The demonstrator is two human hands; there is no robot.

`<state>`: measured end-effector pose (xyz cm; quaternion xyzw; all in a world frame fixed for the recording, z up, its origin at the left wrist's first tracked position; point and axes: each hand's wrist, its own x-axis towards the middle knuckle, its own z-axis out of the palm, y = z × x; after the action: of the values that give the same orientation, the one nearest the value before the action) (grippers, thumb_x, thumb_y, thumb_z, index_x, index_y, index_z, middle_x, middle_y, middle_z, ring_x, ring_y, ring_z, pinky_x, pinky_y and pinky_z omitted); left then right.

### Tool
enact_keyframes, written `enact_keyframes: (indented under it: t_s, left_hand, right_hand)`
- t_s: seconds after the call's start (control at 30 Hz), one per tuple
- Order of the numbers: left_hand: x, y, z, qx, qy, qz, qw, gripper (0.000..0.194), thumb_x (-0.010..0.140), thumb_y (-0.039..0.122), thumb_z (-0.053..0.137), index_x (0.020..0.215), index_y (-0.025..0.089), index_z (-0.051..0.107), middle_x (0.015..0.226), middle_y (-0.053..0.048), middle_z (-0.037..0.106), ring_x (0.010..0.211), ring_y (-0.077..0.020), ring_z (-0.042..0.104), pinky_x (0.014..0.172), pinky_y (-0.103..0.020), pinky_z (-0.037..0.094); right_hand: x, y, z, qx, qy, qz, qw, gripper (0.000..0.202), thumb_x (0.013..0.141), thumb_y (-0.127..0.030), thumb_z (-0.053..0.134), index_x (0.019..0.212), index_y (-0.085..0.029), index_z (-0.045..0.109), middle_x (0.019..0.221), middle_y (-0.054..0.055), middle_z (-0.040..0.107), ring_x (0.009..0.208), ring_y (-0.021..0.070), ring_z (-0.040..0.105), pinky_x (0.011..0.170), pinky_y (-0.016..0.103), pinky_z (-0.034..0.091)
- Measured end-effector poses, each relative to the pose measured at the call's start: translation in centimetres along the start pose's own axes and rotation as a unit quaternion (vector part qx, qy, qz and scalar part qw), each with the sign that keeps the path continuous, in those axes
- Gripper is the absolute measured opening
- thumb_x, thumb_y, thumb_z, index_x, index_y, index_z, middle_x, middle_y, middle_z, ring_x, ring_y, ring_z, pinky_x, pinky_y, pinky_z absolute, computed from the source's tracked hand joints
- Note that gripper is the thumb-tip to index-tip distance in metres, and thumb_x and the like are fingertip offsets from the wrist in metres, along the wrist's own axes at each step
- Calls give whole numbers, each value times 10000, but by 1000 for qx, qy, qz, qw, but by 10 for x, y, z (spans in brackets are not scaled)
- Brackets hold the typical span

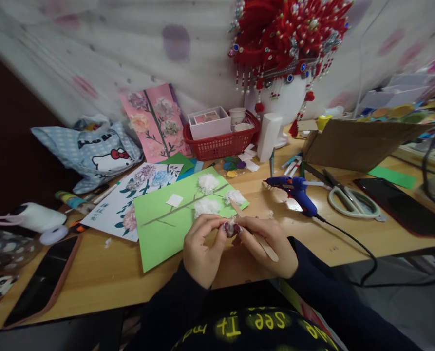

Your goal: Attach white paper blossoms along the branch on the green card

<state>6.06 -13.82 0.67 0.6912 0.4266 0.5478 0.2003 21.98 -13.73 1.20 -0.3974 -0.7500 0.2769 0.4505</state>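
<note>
My left hand [203,249] and my right hand [270,243] meet near the table's front edge. Their fingertips pinch a small whitish wad [232,227], mostly hidden by thumbs and fingers. A flat wooden craft stick [267,247] also lies in my right hand, its pointed end sticking out past the fingers. Just beyond is a green card [159,246] with a drawn grey-brown branch. White fluffy paper flowers [207,208] sit on it, along with a small white paper square [174,200].
To the right lie a blue glue gun [293,192] with its cord, scissors [352,197] and a black phone [403,204]. Another phone [44,278] is at the left. Behind stand a red basket [220,146], a pink flower card [151,122] and a red beaded headdress [286,39].
</note>
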Motion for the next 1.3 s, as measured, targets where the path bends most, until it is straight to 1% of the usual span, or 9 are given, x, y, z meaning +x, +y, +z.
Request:
enact_keyframes:
  t_s: [0.17,0.3,0.47,0.67,0.83,0.93,1.1,1.2,1.3]
  left_hand:
    - [0,2,0,-6,0,-18,1000,124,834,159,567,826,166,691,852,-51,667,840,-157,626,782,-270,513]
    - [0,4,0,-4,-10,-38,999,89,782,221,645,820,163,700,863,-60,687,819,-175,644,773,-300,532]
    - [0,1,0,-4,-16,-46,999,125,800,146,579,811,156,704,854,-61,699,822,-164,650,782,-282,529]
    - [-1,-6,-1,-22,-3,-84,996,125,813,156,562,827,150,687,879,-67,688,856,-179,646,801,-300,529]
    - [0,1,-1,-11,-26,-46,999,150,802,136,562,833,158,708,881,-66,710,857,-179,654,816,-312,530]
    - [2,5,0,-9,-33,-35,999,164,802,146,557,859,163,710,905,-70,714,868,-182,659,814,-322,537]
    - [3,4,2,10,-36,-52,998,120,797,195,595,838,165,704,871,-63,719,829,-180,665,790,-313,538]
    - [0,0,1,21,-43,-68,997,132,827,197,558,807,170,686,826,-47,718,788,-168,665,764,-288,532]
    - [-3,-5,1,22,-39,-98,994,130,847,218,540,835,169,660,830,-42,709,778,-163,664,748,-272,524]
  right_hand:
    - [-1,0,-1,5,-2,12,1000,204,895,-215,464,906,-150,657,645,18,696,571,106,666,582,186,499]
    - [0,0,1,-39,3,-17,999,198,888,-204,463,880,-155,655,650,29,695,554,114,652,549,194,488]
    - [-1,4,5,-82,7,-61,995,200,883,-183,457,911,-137,649,667,52,702,553,131,656,543,207,490]
    - [-1,2,2,-72,18,-46,996,196,871,-157,453,905,-157,647,767,49,727,626,125,683,604,205,518]
    - [-1,0,2,-73,17,-25,997,171,881,-226,491,919,-161,644,685,26,695,596,123,658,579,208,499]
    - [-1,3,3,-88,21,-31,995,151,877,-208,492,910,-164,632,689,26,692,601,124,656,583,212,493]
    - [-2,7,5,-110,22,-87,990,170,878,-173,469,941,-155,626,727,55,703,600,133,653,566,220,486]
    - [-2,8,4,-109,21,-92,990,164,876,-177,479,938,-149,629,694,46,693,574,127,641,547,214,475]
    - [-3,7,3,-113,28,-82,990,148,861,-170,493,909,-144,631,664,33,680,555,119,627,542,210,464]
